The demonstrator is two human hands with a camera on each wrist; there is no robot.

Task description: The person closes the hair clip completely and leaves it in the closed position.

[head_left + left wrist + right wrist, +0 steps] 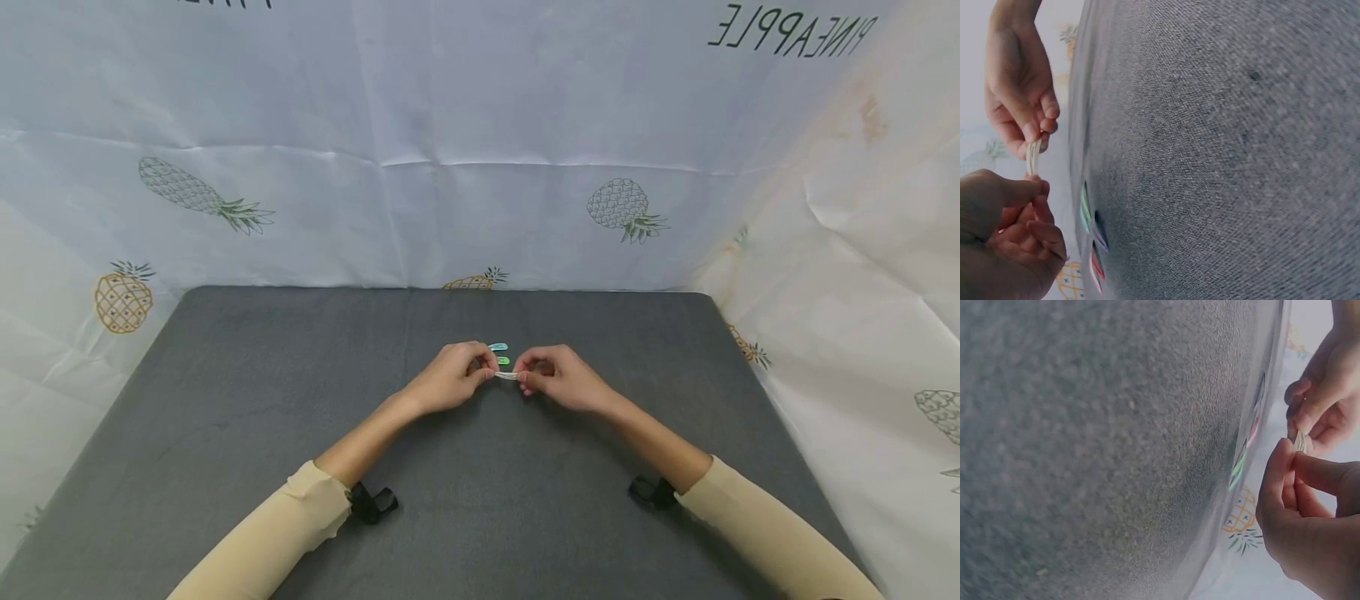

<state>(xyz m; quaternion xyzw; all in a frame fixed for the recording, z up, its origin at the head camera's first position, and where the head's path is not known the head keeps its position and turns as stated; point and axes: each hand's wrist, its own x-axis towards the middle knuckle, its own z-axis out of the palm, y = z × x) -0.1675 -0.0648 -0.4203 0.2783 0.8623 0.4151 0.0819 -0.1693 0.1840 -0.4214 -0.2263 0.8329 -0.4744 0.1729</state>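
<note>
Between both hands, raised over the dark grey table, stretches a short bundle of thin white strands (pixel 506 376). My left hand (pixel 450 375) pinches one end of it between thumb and fingertips. The other end is pinched the same way by my right hand (pixel 562 379). In the left wrist view the strands (pixel 1033 157) run side by side, and their ends disappear inside the fingers. Just beyond the hands lie a light blue hair clip (pixel 498 347) and a green hair clip (pixel 503 361), partly covered by the left hand in the head view.
The left wrist view shows more clips on the table, among them a red one (pixel 1097 261) and a dark purplish one (pixel 1100 234). A white pineapple-print cloth (pixel 495 225) hangs behind the table (pixel 465 517) and along its sides. Black straps (pixel 372 503) sit at both forearms.
</note>
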